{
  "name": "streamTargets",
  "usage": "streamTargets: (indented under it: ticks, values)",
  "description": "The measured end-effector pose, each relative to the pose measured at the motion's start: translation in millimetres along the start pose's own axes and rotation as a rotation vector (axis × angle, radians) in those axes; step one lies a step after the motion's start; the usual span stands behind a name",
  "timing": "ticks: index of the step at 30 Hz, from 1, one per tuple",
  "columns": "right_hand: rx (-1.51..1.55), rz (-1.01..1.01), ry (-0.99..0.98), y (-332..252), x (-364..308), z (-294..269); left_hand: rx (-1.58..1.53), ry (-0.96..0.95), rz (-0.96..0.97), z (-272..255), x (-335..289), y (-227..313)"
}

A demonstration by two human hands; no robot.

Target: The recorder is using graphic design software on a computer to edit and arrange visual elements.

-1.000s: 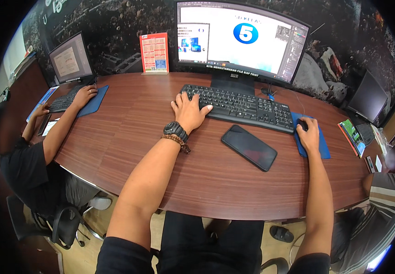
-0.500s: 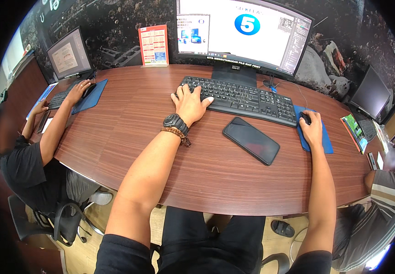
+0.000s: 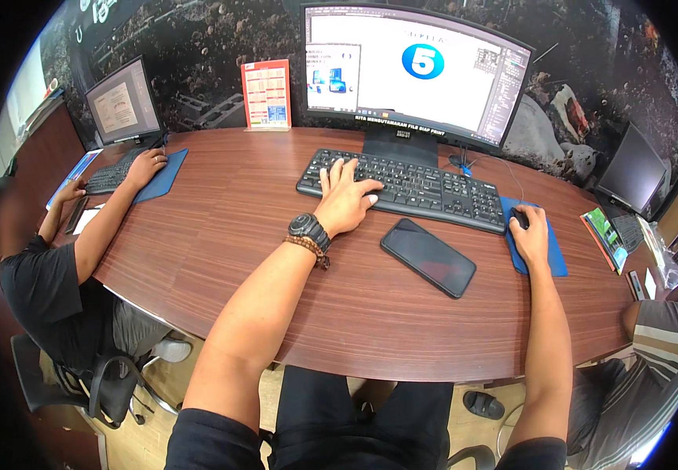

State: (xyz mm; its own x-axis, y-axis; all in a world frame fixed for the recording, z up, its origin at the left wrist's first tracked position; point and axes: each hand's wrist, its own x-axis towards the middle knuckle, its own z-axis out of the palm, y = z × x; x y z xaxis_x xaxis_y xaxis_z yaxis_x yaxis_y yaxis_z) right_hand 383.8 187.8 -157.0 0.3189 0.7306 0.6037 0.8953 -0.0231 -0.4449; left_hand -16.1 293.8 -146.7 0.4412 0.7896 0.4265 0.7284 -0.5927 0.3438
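Note:
My left hand (image 3: 344,201), with a black watch (image 3: 308,227) and a beaded bracelet (image 3: 308,247) at its wrist, rests over the left part of a black keyboard (image 3: 433,193). Its fingers are spread, with fingertips on or just above the keys. My right hand (image 3: 535,239) is curled over a black computer mouse (image 3: 518,218), mostly covered by the fingers, on a blue mouse pad (image 3: 554,257). Between my arms a dark-screened phone (image 3: 428,258) lies face up. Behind the keyboard a wide monitor (image 3: 409,74) shows a design window with a blue circle.
The curved brown desk (image 3: 198,211) also holds a red-and-white calendar (image 3: 267,94). At left, a co-worker (image 3: 41,286) in black uses another keyboard and a mouse by a second monitor (image 3: 123,102). To the right are a dark monitor (image 3: 631,170), booklets (image 3: 604,237) and another person (image 3: 668,337).
My left hand has shifted a little right over the keys, its thumb side now farther along. My right hand stays on the mouse. The whole view has tilted slightly upward.

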Motion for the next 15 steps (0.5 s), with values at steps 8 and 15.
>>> streamTargets:
  ticks: [8,15]
  values:
    - [0.016,-0.025,0.015,-6,-3,-2,0.052,-0.059,0.011,1,0,6]
    - [0.039,-0.023,0.0,-5,-3,-1,0.036,0.124,-0.096,-1,-1,-5]
